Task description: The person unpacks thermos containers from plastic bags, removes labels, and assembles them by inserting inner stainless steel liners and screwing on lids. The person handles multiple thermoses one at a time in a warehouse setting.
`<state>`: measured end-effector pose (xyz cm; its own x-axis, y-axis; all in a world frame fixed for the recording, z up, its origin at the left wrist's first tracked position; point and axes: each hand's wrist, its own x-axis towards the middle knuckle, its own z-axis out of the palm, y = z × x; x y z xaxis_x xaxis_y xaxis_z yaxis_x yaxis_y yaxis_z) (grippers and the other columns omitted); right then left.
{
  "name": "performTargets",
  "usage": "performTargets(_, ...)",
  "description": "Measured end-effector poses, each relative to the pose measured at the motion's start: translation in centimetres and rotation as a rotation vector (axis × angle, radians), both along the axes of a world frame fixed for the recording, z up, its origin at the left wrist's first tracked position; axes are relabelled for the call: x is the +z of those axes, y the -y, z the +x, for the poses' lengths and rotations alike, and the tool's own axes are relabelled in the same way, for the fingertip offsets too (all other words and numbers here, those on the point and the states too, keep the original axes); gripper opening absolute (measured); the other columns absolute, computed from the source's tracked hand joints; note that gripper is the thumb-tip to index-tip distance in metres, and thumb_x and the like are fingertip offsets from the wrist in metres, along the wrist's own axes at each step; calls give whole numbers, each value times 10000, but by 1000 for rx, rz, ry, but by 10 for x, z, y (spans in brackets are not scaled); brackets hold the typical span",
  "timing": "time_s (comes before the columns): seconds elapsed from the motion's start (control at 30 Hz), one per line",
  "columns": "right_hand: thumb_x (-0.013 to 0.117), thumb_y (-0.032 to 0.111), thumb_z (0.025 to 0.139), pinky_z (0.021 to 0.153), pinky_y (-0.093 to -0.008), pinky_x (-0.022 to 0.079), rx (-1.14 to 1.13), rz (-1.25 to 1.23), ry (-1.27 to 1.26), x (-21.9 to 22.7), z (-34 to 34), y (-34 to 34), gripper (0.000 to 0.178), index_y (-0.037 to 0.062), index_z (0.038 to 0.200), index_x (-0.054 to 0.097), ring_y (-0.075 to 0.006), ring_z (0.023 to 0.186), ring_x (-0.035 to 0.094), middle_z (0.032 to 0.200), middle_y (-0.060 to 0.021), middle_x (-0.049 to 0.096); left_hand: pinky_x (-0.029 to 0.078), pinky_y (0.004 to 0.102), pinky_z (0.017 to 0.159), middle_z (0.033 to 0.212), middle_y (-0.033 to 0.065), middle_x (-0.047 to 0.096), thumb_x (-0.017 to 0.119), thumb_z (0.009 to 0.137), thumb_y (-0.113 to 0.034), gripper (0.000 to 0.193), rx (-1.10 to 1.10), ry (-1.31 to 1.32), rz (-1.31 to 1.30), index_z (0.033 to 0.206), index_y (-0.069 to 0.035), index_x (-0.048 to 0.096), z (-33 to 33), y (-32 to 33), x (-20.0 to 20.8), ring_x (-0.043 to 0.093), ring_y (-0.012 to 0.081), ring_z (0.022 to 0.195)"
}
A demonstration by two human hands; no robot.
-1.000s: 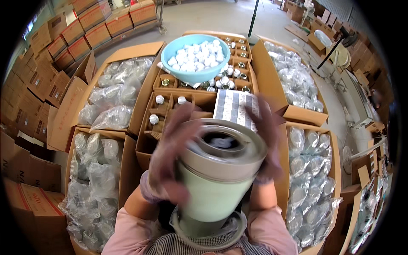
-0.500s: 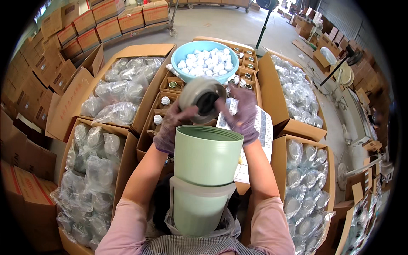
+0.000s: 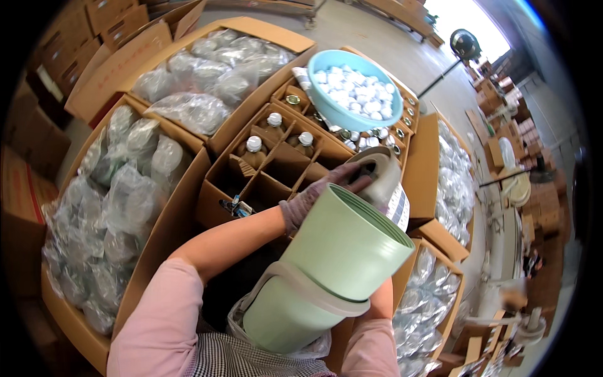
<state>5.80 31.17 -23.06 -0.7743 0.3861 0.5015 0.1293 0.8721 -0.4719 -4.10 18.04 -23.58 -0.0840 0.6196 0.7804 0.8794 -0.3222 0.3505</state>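
My left hand [image 3: 317,198], in a purple-grey glove, has its fingers closed on a thick grey round piece [image 3: 391,173] with a dark hollow. That piece is beyond the open mouth of a tall light-green bin [image 3: 342,245], which leans to the right between my forearms. A grey band goes round the bin, and clear plastic lies about its base. My right hand [image 3: 384,208] is almost wholly hidden behind the bin and the grey piece; its fingers do not show. A printed sheet [image 3: 398,210] is partly seen beside them.
Ahead stands a divided carton [image 3: 260,191] with several white-capped bottles [image 3: 253,151]. A light-blue basin [image 3: 323,103] of small white rounded pieces stands at its far end. Open cartons of plastic-wrapped clear items [image 3: 132,220] flank me on both sides. A black fan [image 3: 464,45] stands farther off.
My view has turned, so the bin now looks tilted and the cartons lie slanted. The grey piece has gone from above the bin's mouth to beyond its right side. My right hand has become hidden.
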Motion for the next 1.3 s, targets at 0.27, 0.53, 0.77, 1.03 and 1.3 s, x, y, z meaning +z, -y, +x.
performTargets(0.27,621,444,894,1024,-503,427,-18,-58,28,5,18,-4,695,50,1433,429,-432,1216,493,1400,-236,446,275,548,1169,1514,158,366,697,857,-210,670,-354,497,149,1477,-177,445,10,-13,16,352,386,1414)
performTargets(0.53,592,468,922,1006,-486,453,13,-129,38,9,15,-2,682,37,1425,430,-404,1194,528,1383,-225,479,278,565,1172,1556,260,257,581,921,-268,605,142,-156,62,1475,-89,416,12,-11,-11,250,488,1435)
performTargets(0.77,567,489,947,990,-472,475,74,-459,-2,12,4,-5,675,25,1418,431,-380,1175,558,1368,-215,507,320,589,1138,1467,310,333,651,875,-318,581,133,-76,115,1404,-127,505,-7,0,-10,305,529,1388)
performTargets(1.03,338,570,1027,695,-274,522,576,-1383,-166,77,-36,-24,638,11,1126,629,-207,840,679,1013,-157,699,510,422,996,1206,171,600,624,933,-199,437,43,1027,285,1318,-29,508,-43,64,74,633,278,1115)
performTargets(1.3,486,443,989,800,-348,528,-177,-482,239,-40,-183,-32,456,25,1070,648,-265,994,640,1162,-187,594,498,320,922,1284,113,602,600,870,-275,645,-270,1236,-70,1408,42,443,-17,132,83,599,204,1100)
